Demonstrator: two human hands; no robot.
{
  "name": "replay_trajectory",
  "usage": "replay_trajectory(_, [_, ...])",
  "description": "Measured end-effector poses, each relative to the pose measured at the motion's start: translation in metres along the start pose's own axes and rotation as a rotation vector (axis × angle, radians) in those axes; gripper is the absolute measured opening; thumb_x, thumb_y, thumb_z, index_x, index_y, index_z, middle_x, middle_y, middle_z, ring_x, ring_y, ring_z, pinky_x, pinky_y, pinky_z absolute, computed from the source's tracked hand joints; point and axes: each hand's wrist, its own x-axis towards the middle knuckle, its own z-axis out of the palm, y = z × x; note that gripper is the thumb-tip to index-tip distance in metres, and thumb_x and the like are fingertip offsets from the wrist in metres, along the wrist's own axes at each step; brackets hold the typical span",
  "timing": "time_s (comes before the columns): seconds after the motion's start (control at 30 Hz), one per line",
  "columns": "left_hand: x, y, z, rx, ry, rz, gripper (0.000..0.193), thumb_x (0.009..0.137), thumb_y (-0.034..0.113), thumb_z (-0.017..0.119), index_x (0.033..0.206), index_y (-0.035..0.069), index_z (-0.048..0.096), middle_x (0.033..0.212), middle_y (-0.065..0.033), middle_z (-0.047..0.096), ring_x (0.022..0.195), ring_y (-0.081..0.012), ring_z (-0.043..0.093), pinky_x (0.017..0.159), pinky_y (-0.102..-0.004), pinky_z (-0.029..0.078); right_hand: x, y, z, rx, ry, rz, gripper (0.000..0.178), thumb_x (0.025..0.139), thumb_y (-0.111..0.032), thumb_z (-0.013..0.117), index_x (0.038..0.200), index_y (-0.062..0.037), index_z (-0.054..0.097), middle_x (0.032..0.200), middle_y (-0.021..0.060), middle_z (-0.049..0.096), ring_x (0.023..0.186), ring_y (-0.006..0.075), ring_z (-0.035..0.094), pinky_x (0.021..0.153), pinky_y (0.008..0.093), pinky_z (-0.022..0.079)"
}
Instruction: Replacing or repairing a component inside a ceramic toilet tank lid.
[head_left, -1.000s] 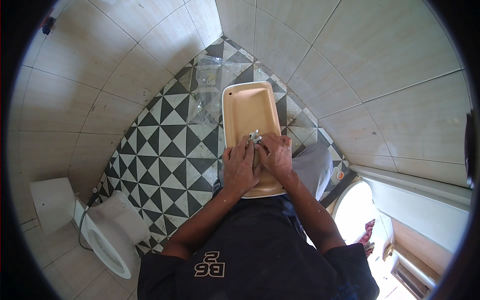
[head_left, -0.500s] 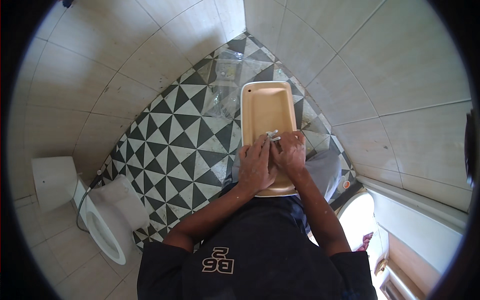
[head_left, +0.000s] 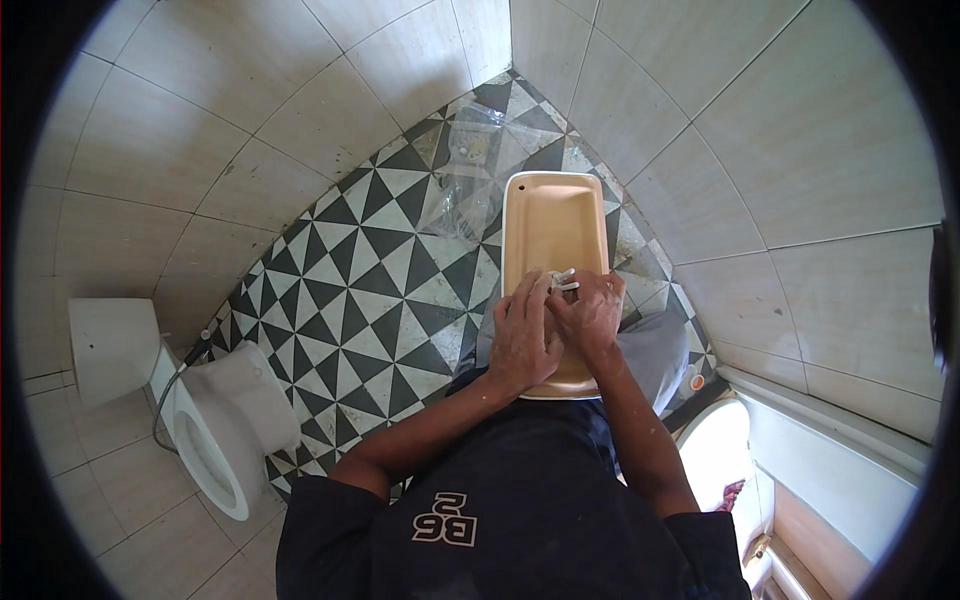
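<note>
On my lap rests a long ceramic piece, tan and hollowed inside with a white rim and a small dark hole near its far left corner. Over its nearer half, my left hand and my right hand are close together. Between their fingertips is a small white plastic fitting with thin prongs sticking out. My right fingers are bent and pinched at it, while my left fingers press down along its left side. Most of the fitting is hidden under the fingers.
A white toilet with a hose sprayer stands at the left. Clear plastic wrapping lies on the patterned floor near the corner. A small orange-and-white round item is to my right, near a white ledge.
My view has shifted slightly, so the whole scene sits a little to the right and lower. Both hands stay on the fitting, with only slight finger movement.
</note>
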Motion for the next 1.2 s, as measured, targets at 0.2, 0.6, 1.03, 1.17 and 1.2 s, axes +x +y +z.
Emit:
replay_trajectory(0.2, [-0.007,-0.014,0.01,-0.245,0.153,-0.021,0.07,0.087,0.004,0.058,0.153,-0.005,0.036,0.152,-0.0285,0.042,0.135,-0.0408,0.049,0.115,-0.05,0.037,-0.003,-0.003,0.008,-0.015,0.036,0.061,0.017,0.076,-0.021,0.076,0.081,-0.0077,0.066,0.077,0.0103,0.07,0.075,0.0302,0.069,0.089,0.0443,0.043])
replay_trajectory(0.6, [-0.006,-0.015,0.008,-0.326,0.22,0.022,0.054,0.091,0.001,0.055,0.144,-0.003,0.046,0.149,-0.0295,0.044,0.13,-0.0436,0.052,0.114,-0.0514,0.039,-0.001,-0.022,0.003,-0.079,-0.021,0.239,0.019,0.081,-0.025,0.074,0.084,-0.0075,0.069,0.079,0.0131,0.073,0.074,0.0335,0.07,0.091,0.0444,0.042])
replay_trajectory(1.03, [-0.01,-0.002,0.001,0.094,-0.004,0.033,0.056,0.085,0.013,0.064,0.139,-0.001,0.06,0.156,-0.0221,0.044,0.143,-0.0392,0.044,0.117,-0.054,0.031,-0.026,-0.014,-0.005,-0.171,0.073,-0.036,0.01,0.084,-0.019,0.075,0.084,-0.0096,0.071,0.085,0.0081,0.066,0.088,0.0288,0.066,0.095,0.0477,0.041])
replay_trajectory(1.17, [-0.008,0.001,-0.001,0.151,-0.069,0.045,0.06,0.085,0.017,0.065,0.14,-0.003,0.058,0.158,-0.0217,0.043,0.146,-0.0384,0.04,0.119,-0.0561,0.027,-0.023,-0.009,-0.003,-0.104,0.121,-0.068,0.002,0.084,-0.014,0.073,0.084,-0.0117,0.072,0.087,0.0052,0.065,0.089,0.0275,0.064,0.094,0.0474,0.041])
replay_trajectory(1.2, [-0.008,0.001,-0.001,0.149,-0.071,0.031,0.061,0.084,0.016,0.065,0.142,-0.002,0.057,0.158,-0.0212,0.042,0.147,-0.038,0.039,0.119,-0.0561,0.027,-0.023,-0.008,-0.002,-0.106,0.12,-0.064,0.002,0.084,-0.014,0.073,0.084,-0.0117,0.072,0.087,0.0052,0.065,0.089,0.0275,0.064,0.094,0.0474,0.041])
